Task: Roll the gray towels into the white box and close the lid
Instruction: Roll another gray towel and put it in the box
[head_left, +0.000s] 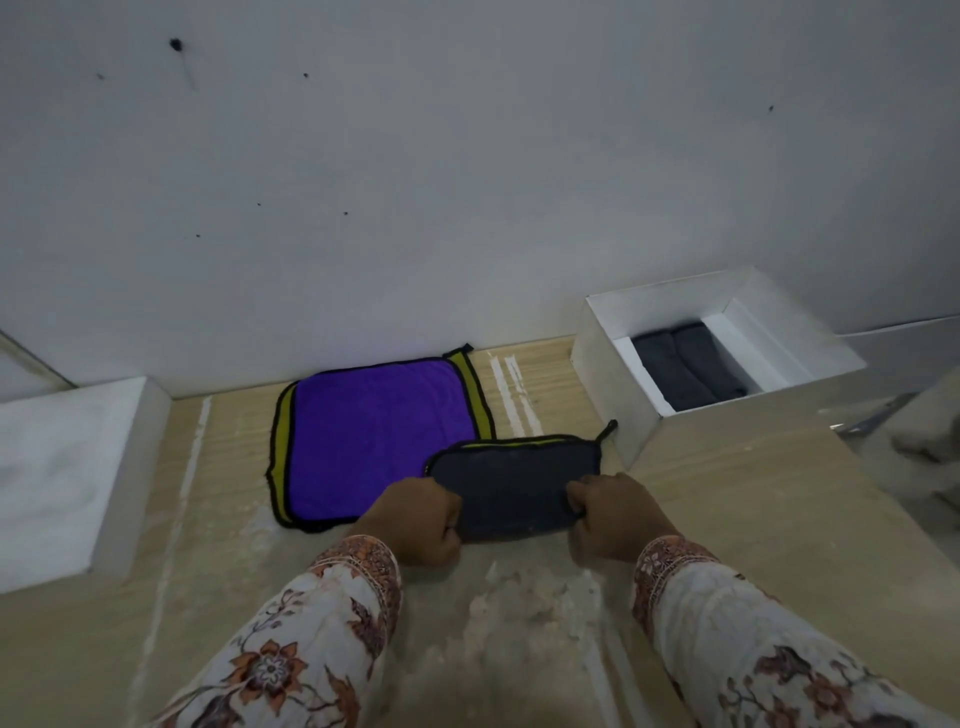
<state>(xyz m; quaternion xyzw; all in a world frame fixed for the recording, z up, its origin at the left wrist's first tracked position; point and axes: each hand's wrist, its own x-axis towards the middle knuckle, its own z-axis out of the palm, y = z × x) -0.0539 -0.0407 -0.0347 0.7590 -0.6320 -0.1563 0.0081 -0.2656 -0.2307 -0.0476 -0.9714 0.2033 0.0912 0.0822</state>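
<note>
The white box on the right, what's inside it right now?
The white box holds two rolled gray towels lying side by side. Its near wall hides the front of the floor, so anything there cannot be seen.

Gray towel (511, 475), purple towel (382, 434) (yellow-green band, black edging), white box (613, 384), floral sleeves (322, 623).

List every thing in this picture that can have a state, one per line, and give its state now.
white box: open, no lid on it
rolled gray towels: two, lying side by side inside the box
gray towel: flat on the table, near edge gripped
purple towel: spread flat, untouched
lid: off, lying at the left
left hand: gripping the towel's edge
right hand: gripping the towel's edge
</note>
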